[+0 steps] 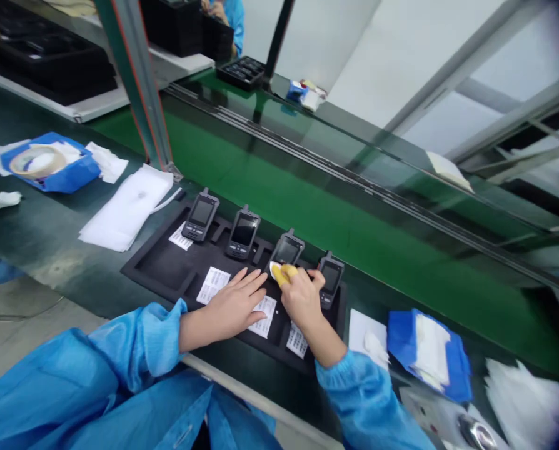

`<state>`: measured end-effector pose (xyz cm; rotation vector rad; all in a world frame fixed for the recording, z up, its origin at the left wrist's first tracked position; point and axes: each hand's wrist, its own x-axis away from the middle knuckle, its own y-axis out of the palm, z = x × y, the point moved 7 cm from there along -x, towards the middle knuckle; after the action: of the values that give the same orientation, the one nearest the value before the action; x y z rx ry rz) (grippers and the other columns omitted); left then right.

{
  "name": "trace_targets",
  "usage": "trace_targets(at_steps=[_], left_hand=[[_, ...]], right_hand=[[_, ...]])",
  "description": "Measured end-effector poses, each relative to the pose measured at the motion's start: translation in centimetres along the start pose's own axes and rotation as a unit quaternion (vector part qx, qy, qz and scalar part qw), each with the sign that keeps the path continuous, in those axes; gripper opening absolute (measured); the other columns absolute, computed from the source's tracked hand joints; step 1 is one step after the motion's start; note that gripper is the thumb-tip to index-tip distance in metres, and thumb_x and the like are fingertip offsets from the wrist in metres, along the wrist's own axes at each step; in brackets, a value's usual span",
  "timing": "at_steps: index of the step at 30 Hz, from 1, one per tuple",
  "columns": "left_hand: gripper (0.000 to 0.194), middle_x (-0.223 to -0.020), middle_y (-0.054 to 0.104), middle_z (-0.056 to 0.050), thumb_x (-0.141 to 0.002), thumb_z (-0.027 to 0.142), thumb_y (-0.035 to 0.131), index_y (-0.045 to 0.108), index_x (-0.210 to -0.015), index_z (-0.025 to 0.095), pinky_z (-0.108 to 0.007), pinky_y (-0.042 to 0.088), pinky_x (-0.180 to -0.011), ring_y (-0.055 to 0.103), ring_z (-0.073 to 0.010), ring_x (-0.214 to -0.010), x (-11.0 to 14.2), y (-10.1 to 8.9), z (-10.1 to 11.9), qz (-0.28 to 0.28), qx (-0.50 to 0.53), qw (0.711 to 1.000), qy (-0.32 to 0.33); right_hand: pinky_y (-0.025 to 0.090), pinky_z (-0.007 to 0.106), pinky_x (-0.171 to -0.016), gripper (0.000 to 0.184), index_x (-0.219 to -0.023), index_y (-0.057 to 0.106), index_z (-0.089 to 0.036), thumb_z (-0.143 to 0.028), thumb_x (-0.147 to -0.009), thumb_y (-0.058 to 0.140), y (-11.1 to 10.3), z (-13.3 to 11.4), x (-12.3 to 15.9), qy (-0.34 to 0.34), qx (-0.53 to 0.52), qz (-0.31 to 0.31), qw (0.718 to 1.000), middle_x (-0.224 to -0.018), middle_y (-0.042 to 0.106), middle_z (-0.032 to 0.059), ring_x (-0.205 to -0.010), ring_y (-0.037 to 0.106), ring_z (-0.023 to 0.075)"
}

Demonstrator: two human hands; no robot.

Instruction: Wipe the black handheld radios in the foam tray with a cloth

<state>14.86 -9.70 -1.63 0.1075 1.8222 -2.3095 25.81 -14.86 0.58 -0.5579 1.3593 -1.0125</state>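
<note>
A black tray (162, 265) lies before me with several black handheld devices, each with a screen, buttons and a short antenna stub, along its far side. My right hand (302, 297), with yellow finger covers on some fingertips, pinches a small white wipe (273, 269) against the lower part of the third device from the left (287, 250). Lying flat with fingers stretched, my left hand (235, 306) rests over the tray between a printed label sheet (212, 284) and another label sheet (264, 319) partly under its thumb. The rightmost device (331, 278) stands beside my right hand.
White sheets (124, 209) and a blue bin with a tape roll (77, 169) lie left. At right are a blue bin of white cloths (392, 331) and a metal-topped item (476, 431). A green upright post (141, 81) rises behind. Another person's hands (216, 11) show beyond.
</note>
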Motion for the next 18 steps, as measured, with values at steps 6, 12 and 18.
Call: trace_targets(at_steps=[6, 12, 18], left_hand=[[0.045, -0.137, 0.051, -0.013, -0.092, 0.046, 0.047, 0.058, -0.121, 0.014, -0.048, 0.025, -0.111, 0.042, -0.0273, -0.130, 2.8, -1.8, -4.1, 0.013, -0.035, 0.999, -0.034], [0.062, -0.142, 0.044, -0.014, -0.091, 0.059, 0.040, 0.053, -0.129, 0.012, -0.049, 0.017, -0.112, 0.036, -0.0285, -0.134, 2.9, -1.0, -5.3, 0.006, -0.044, 0.998, -0.054], [0.060, -0.139, 0.047, -0.015, -0.090, 0.057, 0.043, 0.055, -0.126, 0.010, -0.046, 0.020, -0.112, 0.037, -0.0274, -0.133, 3.0, -0.4, -5.4, 0.043, 0.001, 0.996, -0.080]], right_hand=[[0.022, 0.039, -0.082, 0.035, -0.090, 0.070, -0.023, -0.001, -0.073, 0.050, -0.3, -0.7, -3.5, 0.030, -0.008, 0.012, 0.999, -0.094, 0.064, 0.0040, -0.083, 0.048, 0.0165], [0.020, 0.040, -0.086, 0.031, -0.090, 0.070, -0.024, -0.004, -0.076, 0.050, 3.5, -1.2, -10.1, -0.001, -0.007, -0.019, 1.000, -0.098, 0.064, 0.0040, -0.087, 0.047, 0.0171], [0.022, 0.038, -0.084, 0.031, -0.094, 0.068, -0.022, -0.004, -0.077, 0.050, 4.4, -4.2, -6.2, -0.074, -0.012, -0.042, 0.996, -0.098, 0.064, 0.0044, -0.085, 0.048, 0.0163]])
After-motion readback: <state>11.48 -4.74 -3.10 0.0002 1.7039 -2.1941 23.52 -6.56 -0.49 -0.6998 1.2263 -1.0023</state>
